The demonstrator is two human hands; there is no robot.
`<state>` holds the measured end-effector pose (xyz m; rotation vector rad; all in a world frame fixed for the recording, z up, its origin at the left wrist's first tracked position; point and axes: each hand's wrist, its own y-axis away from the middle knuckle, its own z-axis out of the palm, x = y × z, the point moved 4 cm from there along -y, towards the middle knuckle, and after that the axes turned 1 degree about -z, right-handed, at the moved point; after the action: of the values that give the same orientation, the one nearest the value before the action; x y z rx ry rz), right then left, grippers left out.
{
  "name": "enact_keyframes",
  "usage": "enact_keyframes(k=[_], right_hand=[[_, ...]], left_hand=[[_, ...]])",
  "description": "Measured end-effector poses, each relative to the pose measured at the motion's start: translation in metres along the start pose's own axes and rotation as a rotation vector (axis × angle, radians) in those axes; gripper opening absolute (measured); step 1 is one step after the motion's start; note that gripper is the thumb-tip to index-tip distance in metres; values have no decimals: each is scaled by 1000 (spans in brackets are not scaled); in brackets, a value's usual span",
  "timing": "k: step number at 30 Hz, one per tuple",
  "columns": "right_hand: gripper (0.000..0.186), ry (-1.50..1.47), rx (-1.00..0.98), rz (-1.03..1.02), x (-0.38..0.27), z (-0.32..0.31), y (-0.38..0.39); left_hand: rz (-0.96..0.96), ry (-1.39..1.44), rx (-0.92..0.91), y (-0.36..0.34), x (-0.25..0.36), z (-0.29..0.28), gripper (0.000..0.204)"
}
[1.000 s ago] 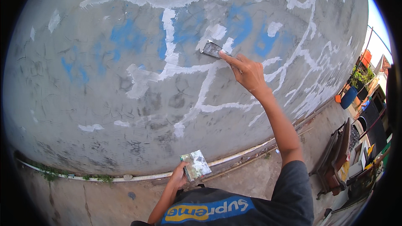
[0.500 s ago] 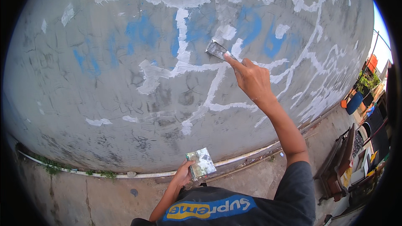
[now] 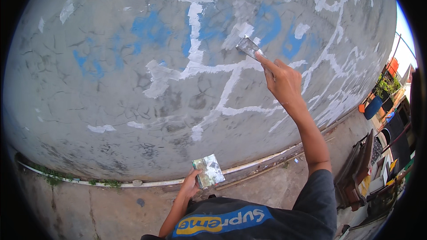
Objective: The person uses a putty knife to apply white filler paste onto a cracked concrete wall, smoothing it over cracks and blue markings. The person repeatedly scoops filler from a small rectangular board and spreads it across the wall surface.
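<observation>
Open air lies between the cracked grey concrete wall (image 3: 133, 120) and the person, while dark wooden furniture (image 3: 356, 169) and plant pots (image 3: 378, 102) crowd the right side.

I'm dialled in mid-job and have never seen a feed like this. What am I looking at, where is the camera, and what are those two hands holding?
There is no machine here: a person works with two bare hands. The single picture comes from a wide fisheye camera worn on that person's head, looking forward and down, which is why the straight wall bulges.

The big surface is a cracked grey concrete wall with faded blue paint patches and white filler lines along its cracks.

The right hand is raised and presses a flat metal putty knife against the wall. The left hand is held low, near the body, gripping a flat rectangular smeared board. A thin white pipe runs along the wall's foot, and clutter stands at the right.
</observation>
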<state>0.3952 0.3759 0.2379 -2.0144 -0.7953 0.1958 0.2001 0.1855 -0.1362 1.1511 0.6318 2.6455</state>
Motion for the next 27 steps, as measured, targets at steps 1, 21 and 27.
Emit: enact_keyframes(k=[1,21,27], right_hand=[[48,6,3,23,5,-3,4],[46,-276,363,-41,60,-23,-7],[39,-889,501,418,88,-12,39]], left_hand=[[-3,10,2,2,3,1,40],[-61,30,57,-19,-7,1,41],[14,76,64,-22,-6,-8,39]])
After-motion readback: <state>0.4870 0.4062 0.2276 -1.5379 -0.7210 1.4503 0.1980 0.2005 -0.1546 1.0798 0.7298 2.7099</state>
